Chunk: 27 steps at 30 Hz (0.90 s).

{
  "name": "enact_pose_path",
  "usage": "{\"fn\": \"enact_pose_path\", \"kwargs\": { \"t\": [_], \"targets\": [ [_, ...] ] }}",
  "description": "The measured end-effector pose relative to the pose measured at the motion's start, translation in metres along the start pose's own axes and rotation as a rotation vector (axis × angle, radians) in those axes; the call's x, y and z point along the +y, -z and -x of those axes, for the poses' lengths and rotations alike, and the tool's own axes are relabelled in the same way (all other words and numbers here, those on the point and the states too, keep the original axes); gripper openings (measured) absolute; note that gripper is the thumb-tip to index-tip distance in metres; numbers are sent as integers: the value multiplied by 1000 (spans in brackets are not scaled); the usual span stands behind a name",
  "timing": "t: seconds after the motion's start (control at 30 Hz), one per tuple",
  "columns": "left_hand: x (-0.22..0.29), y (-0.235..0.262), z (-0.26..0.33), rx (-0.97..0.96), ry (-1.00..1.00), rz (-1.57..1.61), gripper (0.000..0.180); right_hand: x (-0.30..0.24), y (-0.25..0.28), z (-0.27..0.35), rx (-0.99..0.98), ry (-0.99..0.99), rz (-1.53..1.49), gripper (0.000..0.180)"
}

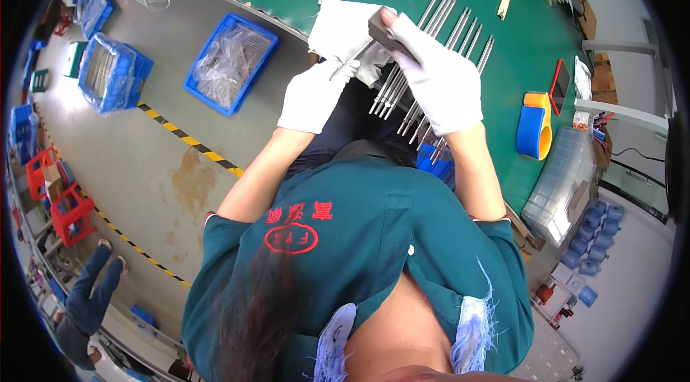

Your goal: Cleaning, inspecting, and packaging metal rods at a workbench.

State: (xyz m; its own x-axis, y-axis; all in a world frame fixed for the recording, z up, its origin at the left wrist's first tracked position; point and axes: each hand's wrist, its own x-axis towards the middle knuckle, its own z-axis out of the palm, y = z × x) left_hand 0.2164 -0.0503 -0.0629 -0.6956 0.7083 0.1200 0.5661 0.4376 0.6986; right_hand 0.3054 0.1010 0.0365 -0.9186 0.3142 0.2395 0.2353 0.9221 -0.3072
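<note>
The gloved left hand (310, 99) pinches a slim metal rod (361, 51) beside a white cloth (341, 22); the rod's upper end appears to meet a dark block (387, 34), grasped by the gloved right hand (443, 85). Applying block to rod seems the step in hand; the next move calls for steadiness. More rods (392, 87) overhang the green table's (535, 44) edge.

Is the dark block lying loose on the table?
No, the right hand holds the dark block.
</note>
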Motion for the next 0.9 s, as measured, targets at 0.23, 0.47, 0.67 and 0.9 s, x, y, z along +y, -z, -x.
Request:
{"fn": "enact_pose_path", "kwargs": {
  "t": [0.23,0.47,0.67,0.9],
  "targets": [
    [-15,-10,1,241,-329,-113,23,17,9,-13,197,-160,-29,47],
    [8,17,2,-99,-2,56,18,127,46,66,364,-315,395,49],
    [12,49,23,-110,40,144,15,128,42,91,281,-105,565,41],
    [102,73,-5,-118,-544,121,18,8,46,58,-50,-115,-1157,48]
  ]
}}
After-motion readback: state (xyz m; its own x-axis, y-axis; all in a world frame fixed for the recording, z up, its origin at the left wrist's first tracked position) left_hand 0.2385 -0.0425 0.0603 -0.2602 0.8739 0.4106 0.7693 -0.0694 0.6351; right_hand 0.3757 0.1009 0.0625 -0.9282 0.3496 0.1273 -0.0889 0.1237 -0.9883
